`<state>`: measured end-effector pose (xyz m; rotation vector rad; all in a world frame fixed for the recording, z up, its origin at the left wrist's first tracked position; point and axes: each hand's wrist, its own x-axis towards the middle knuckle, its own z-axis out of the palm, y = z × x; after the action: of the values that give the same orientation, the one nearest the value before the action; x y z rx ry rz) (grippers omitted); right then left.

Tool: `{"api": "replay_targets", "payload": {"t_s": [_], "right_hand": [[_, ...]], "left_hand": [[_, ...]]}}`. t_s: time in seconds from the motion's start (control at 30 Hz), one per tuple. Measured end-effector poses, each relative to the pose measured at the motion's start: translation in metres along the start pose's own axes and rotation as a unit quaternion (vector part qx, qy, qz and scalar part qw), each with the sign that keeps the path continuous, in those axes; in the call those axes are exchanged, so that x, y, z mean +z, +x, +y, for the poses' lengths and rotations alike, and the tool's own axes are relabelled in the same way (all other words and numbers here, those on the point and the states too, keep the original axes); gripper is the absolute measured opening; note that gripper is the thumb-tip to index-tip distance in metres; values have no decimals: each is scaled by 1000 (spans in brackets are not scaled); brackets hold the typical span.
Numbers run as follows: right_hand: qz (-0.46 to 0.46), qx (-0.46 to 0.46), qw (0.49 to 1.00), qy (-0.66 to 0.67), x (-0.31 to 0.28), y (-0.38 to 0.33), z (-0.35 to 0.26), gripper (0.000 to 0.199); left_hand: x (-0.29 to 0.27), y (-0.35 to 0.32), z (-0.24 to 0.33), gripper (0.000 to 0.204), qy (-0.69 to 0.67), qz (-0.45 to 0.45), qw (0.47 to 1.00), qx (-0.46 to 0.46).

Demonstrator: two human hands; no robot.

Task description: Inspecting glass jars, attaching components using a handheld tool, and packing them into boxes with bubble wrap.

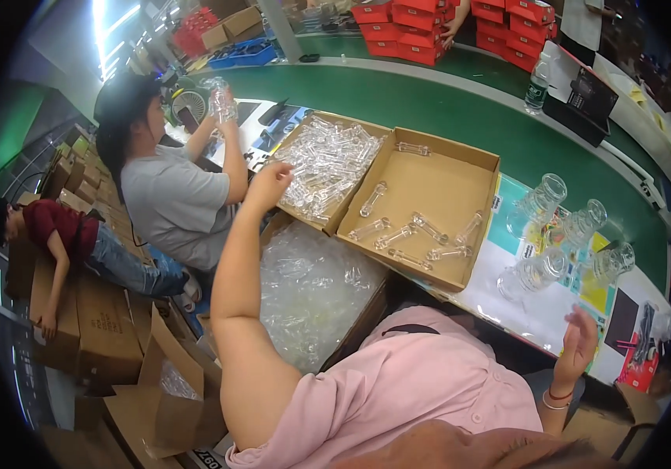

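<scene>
My left hand [270, 185] is at the left edge of a cardboard tray [326, 227] heaped with small clear glass tubes [331, 160]. Its fingers are curled together, and I cannot make out whether anything is in them. To the right, a second cardboard tray [421, 184] holds several similar clear tubes [429, 228] lying scattered. Beyond it, several clear flared glass vessels [537, 273] stand on the table. My right hand [578, 344] is raised near the table's front edge, below these vessels, with its fingers loosely bent and apart, holding nothing visible.
Below the trays stands a carton lined with clear plastic [312, 289]. At left, a co-worker [175, 187] holds a clear glass piece [222, 100]; another person [62, 234] bends over cartons. Red boxes [418, 31] and a water bottle [537, 84] stand along the green surface [335, 82].
</scene>
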<state>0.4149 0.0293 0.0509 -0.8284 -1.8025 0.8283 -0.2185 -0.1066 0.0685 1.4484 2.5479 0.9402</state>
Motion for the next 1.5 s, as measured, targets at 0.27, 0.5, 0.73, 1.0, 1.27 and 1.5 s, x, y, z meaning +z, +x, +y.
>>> {"api": "replay_targets", "payload": {"t_s": [0.27,0.5,0.73,1.0,1.27,1.5], "right_hand": [[-44,-79,989,-115,74,63,8,91],[-55,-99,987,-116,86,65,9,68],[-29,-124,988,-83,82,101,23,73],[-28,-67,990,-122,68,101,22,76],[68,-167,960,-214,17,42,32,51],[243,-34,928,-279,-50,33,64,43]], "left_hand": [[75,28,-49,31,108,-2,994,17],[74,36,-48,24,139,29,988,64],[34,4,28,24,46,25,995,-90],[71,-39,133,26,-327,75,940,64],[136,-72,217,28,-525,-132,832,123],[172,-90,272,11,-559,-262,779,111]]}}
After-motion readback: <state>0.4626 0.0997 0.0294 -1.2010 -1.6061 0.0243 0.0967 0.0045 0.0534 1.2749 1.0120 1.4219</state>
